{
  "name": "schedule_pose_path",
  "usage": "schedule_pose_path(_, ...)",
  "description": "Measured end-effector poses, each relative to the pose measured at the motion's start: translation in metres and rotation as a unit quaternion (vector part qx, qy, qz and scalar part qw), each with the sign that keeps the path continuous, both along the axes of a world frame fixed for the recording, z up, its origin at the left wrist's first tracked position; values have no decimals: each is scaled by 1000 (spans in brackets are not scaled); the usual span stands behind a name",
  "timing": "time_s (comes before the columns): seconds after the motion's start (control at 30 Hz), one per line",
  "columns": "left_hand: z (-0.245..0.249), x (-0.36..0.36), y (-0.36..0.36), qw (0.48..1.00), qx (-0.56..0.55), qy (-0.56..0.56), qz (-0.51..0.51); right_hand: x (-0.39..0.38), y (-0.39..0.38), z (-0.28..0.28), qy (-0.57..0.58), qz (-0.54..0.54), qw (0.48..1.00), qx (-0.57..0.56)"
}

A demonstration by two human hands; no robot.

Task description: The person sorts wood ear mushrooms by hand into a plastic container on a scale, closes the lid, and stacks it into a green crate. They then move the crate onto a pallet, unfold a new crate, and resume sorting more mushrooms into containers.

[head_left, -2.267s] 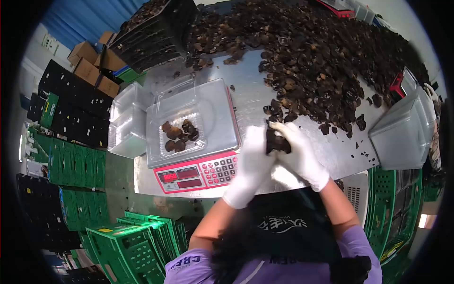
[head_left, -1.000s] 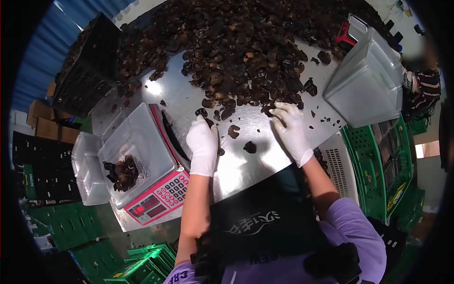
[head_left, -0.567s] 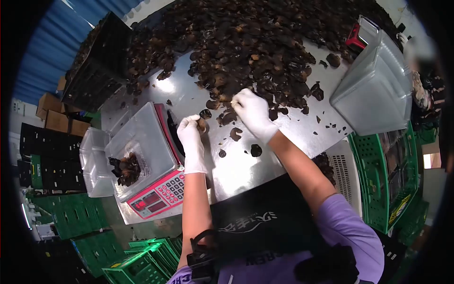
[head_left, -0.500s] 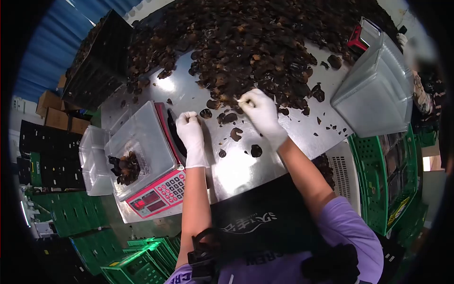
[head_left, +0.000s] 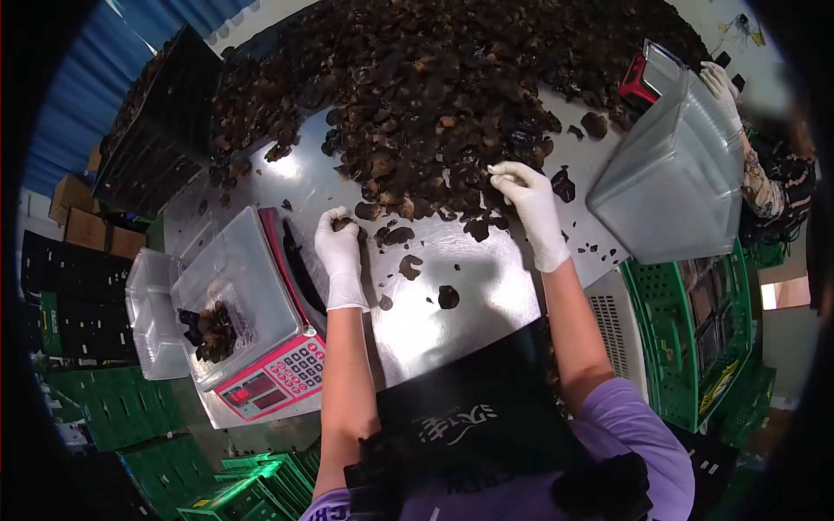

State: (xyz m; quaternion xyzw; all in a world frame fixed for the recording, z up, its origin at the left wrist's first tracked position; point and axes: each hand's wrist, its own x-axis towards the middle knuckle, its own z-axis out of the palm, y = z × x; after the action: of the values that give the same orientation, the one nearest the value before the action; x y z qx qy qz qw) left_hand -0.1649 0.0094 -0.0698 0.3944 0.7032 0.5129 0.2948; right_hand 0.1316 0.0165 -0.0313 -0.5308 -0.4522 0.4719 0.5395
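Note:
A heap of dark brown wood ear mushrooms (head_left: 417, 104) covers the far part of the metal table (head_left: 408, 339). My left hand (head_left: 340, 260), in a white glove, is closed on a dark wood ear piece (head_left: 342, 223) that shows at its fingertips, beside the scale. Over the heap's near right edge, my gloved right hand (head_left: 532, 213) has its thumb and fingers pinched; whatever may be between them is hidden. On the red and white scale (head_left: 278, 382) sits a clear plastic tub (head_left: 234, 269) with a small clump of wood ear (head_left: 208, 332) inside.
Stacked clear tubs (head_left: 669, 174) stand at the right table edge, where another person's gloved hand (head_left: 723, 91) touches them. Behind them is a second red scale (head_left: 638, 80). A black crate (head_left: 161, 122) leans at the far left. Green crates (head_left: 686, 339) stand at the right.
My right hand has moved right along the heap's edge, still pinched. A dark wood ear piece now shows in my left hand. The view has shifted slightly, and the other person's hand has come onto the tubs.

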Motion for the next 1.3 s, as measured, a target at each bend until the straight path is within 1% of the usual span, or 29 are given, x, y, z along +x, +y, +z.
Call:
schedule_pose_path(0.03,15,1,-2,993,-33,-114,0,-2,11,-11,-120,-7,991,50)
schedule_pose_path(0.07,16,-1,0,993,-32,-112,0,-4,21,-21,-195,-18,979,66)
schedule_pose_path(0.1,17,-3,2,993,-28,-113,5,-12,21,-11,-252,-30,966,51)
schedule_pose_path(0.17,10,-9,8,993,-22,-112,11,-21,24,-4,-400,5,916,36)
schedule_pose_path(0.2,-5,-12,14,999,9,-34,-9,-23,25,-8,-426,29,904,28)
schedule_pose_path(0.23,-7,-13,18,998,40,45,-29,-26,23,-11,-439,19,895,70)
schedule_pose_path(0.27,-11,-13,21,994,25,89,-55,-25,21,-12,-424,11,904,54)
schedule_pose_path(0.3,-1,-9,20,985,-32,145,-89,-26,17,-8,-409,5,912,37)
schedule_pose_path(0.37,5,0,19,961,-20,248,-119,-26,3,-5,-386,-30,920,68)
schedule_pose_path(0.47,9,9,21,948,-57,299,-90,-17,-10,-11,-173,-55,973,139)
schedule_pose_path(0.5,9,9,20,948,-58,298,-93,-17,-14,-6,-75,-44,993,86)
schedule_pose_path(0.57,13,10,21,932,-71,338,-114,-14,-26,10,81,-20,995,-56)
schedule_pose_path(0.6,10,8,22,932,-68,338,-116,-13,-27,10,81,-22,995,-54)
schedule_pose_path(0.67,-9,-3,25,945,21,308,-106,-7,-32,8,207,35,975,-71)
schedule_pose_path(0.7,-5,-1,25,966,9,245,-86,-7,-35,9,205,33,976,-69)
schedule_pose_path(0.73,-2,0,23,989,-8,116,-95,-7,-37,10,242,35,967,-75)
schedule_pose_path(0.77,1,0,18,994,-26,-16,-101,-8,-39,11,279,39,956,-81)
schedule_pose_path(0.8,17,3,10,994,-25,-17,-101,-8,-43,18,305,34,946,-107)
schedule_pose_path(0.83,32,7,2,982,-29,-152,-107,-10,-45,19,303,36,946,-107)
schedule_pose_path(0.87,46,9,-5,952,-31,-283,-111,-11,-48,19,350,36,929,-110)
schedule_pose_path(0.9,57,13,-13,952,-28,-284,-109,-14,-50,19,396,38,910,-113)
schedule_pose_path(0.93,67,17,-19,937,-22,-334,-96,-17,-57,11,260,45,963,-45)
schedule_pose_path(0.97,75,17,-25,920,-16,-383,-84,-20,-56,5,260,49,964,-42)
schedule_pose_path(1.03,90,12,-42,914,-2,-391,-107,-25,-56,-3,166,81,983,13)
schedule_pose_path(1.1,119,7,-68,942,50,-310,-120,-31,-54,-9,164,75,983,-26)
schedule_pose_path(1.17,143,-14,-98,965,112,-220,-83,-41,-54,-19,153,97,981,64)
schedule_pose_path(1.23,156,-57,-128,982,171,-73,-14,-62,-61,-3,105,89,990,5)
schedule_pose_path(1.27,163,-77,-141,978,200,-44,30,-74,-65,35,440,140,876,-141)
schedule_pose_path(1.3,170,-100,-154,971,226,-10,76,-99,-62,19,204,71,973,-78)
